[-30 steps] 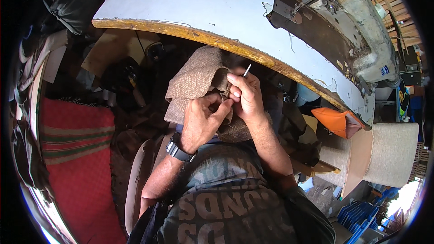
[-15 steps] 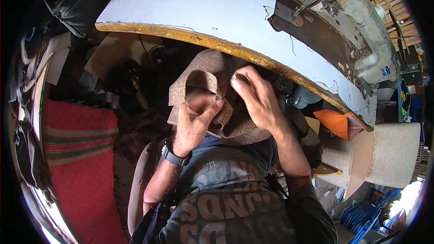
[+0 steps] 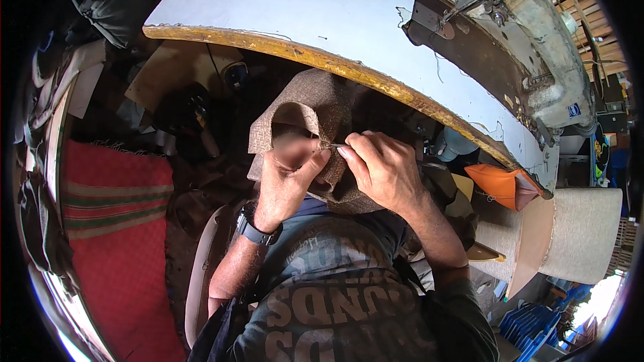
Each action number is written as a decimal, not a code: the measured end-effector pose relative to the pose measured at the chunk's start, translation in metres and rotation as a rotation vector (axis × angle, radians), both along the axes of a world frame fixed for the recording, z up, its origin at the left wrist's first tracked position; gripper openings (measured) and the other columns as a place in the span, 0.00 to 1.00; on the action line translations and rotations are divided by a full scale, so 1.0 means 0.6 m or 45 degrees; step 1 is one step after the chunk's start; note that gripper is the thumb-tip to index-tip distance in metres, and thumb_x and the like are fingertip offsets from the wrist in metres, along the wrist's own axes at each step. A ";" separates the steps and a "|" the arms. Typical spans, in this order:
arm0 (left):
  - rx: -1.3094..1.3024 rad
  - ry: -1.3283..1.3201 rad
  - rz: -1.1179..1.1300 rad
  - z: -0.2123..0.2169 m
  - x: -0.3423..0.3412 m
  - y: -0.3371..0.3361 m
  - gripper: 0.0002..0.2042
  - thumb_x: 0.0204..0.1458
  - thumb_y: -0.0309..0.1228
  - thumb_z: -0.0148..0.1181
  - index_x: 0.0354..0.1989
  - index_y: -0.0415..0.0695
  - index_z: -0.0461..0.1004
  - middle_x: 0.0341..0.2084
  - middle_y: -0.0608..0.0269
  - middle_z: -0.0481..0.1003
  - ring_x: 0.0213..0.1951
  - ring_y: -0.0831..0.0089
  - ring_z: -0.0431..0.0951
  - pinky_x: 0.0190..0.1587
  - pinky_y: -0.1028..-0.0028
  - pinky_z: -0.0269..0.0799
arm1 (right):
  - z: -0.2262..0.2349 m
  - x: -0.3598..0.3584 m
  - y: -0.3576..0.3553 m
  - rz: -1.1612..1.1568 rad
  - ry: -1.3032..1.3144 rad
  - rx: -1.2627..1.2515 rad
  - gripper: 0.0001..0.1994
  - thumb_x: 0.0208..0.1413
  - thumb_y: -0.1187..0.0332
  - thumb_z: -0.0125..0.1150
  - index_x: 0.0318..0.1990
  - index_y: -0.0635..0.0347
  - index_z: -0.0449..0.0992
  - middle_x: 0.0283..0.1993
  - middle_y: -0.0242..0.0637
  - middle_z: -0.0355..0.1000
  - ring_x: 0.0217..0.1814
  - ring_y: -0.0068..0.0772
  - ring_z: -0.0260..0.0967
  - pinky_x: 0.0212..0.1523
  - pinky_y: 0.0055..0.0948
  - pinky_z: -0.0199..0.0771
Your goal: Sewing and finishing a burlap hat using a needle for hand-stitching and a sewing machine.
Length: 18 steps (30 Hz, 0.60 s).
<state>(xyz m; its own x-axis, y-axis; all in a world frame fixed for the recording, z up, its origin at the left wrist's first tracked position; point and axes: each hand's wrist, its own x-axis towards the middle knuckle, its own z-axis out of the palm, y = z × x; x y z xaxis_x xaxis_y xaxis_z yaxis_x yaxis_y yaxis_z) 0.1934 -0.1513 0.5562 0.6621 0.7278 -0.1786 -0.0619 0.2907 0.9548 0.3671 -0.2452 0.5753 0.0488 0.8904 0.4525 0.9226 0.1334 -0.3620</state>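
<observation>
Both hands are at the brown cloth (image 3: 305, 90), near each other with a narrow gap between. Left hand (image 3: 282, 191) is clamped on the cloth's edge, thumb toward the right; its fingers, at the curled opening, are blurred. Right hand (image 3: 389, 171) pinches a slim tool (image 3: 341, 145) that points at the edge near the left thumb; whether its tip has entered the weave cannot be told. The cloth is bunched above the shirt (image 3: 335, 302), beside the wooden rim of the table (image 3: 288, 7). In the inspector's judgement, sound practice calls for a firm left pinch close to the working point, so that the loose weave does not shift or fray. Short, controlled strokes, with the tip angled away from the left thumb, appear safest. The fold should lie flat, without the loose layer behind being caught. Noted nearby: a machine (image 3: 550, 47) at upper right, an orange piece (image 3: 496, 184) below it, and a red mat (image 3: 121, 261) at left.
</observation>
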 end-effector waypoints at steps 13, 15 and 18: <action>0.084 0.074 -0.023 0.016 0.000 -0.004 0.07 0.62 0.29 0.62 0.36 0.38 0.77 0.24 0.74 0.75 0.26 0.89 0.71 0.30 0.84 0.68 | -0.006 0.008 0.006 0.071 -0.062 0.034 0.13 0.60 0.65 0.66 0.47 0.61 0.73 0.33 0.38 0.75 0.32 0.34 0.77 0.30 0.29 0.81; 0.060 0.107 -0.049 0.014 -0.001 -0.003 0.07 0.63 0.30 0.62 0.36 0.39 0.77 0.24 0.74 0.75 0.27 0.89 0.71 0.31 0.84 0.68 | -0.007 0.009 0.007 0.079 -0.084 0.036 0.13 0.60 0.65 0.67 0.48 0.62 0.73 0.34 0.38 0.75 0.32 0.34 0.77 0.30 0.29 0.81; 0.066 0.098 -0.050 0.016 -0.001 -0.005 0.07 0.63 0.30 0.62 0.36 0.39 0.77 0.24 0.74 0.75 0.27 0.89 0.71 0.30 0.83 0.68 | -0.005 0.011 0.004 0.076 -0.119 0.016 0.14 0.60 0.66 0.67 0.48 0.62 0.73 0.34 0.39 0.75 0.32 0.34 0.77 0.30 0.29 0.81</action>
